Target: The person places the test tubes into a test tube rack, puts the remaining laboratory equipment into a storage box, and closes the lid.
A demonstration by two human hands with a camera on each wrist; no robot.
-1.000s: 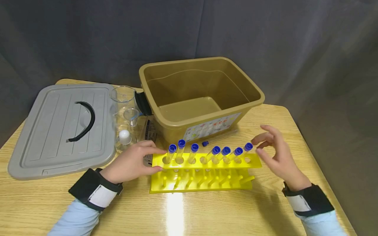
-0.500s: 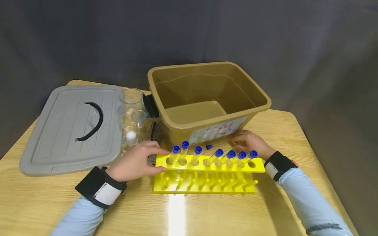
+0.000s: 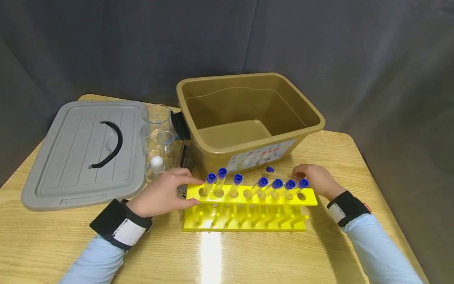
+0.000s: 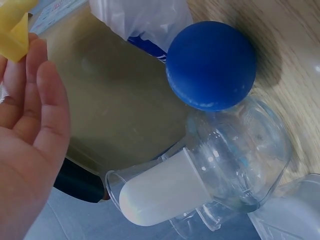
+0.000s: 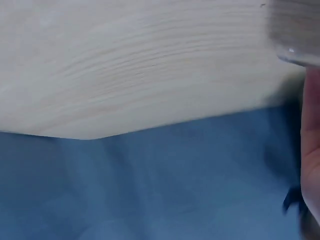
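Observation:
A yellow test tube rack [image 3: 244, 219] stands on the table, with several blue-capped test tubes [image 3: 222, 179] leaning in its holes and pegs along its base. My left hand [image 3: 163, 193] grips the rack's left end, thumb on the front edge. Behind the rack's right end is my right hand [image 3: 317, 181], fingers curled and partly hidden. It holds a loose clear tube whose blue cap [image 3: 270, 169] points left; the tube's clear end [image 5: 295, 45] shows beside the fingers in the right wrist view. The rightmost hole of the rack has no tube.
Behind the rack stands a brown bin [image 3: 213, 150]. A grey lid [image 3: 71, 157] with a black handle lies at left. Between them are a glass beaker [image 3: 156, 118], a white-capped glass lamp [image 3: 157, 163] and a blue ball [image 4: 210, 65].
My right hand has gone from the rack's right end to behind it, then back rightwards. The loose tube's blue cap has shifted right with it. My left hand stays on the rack.

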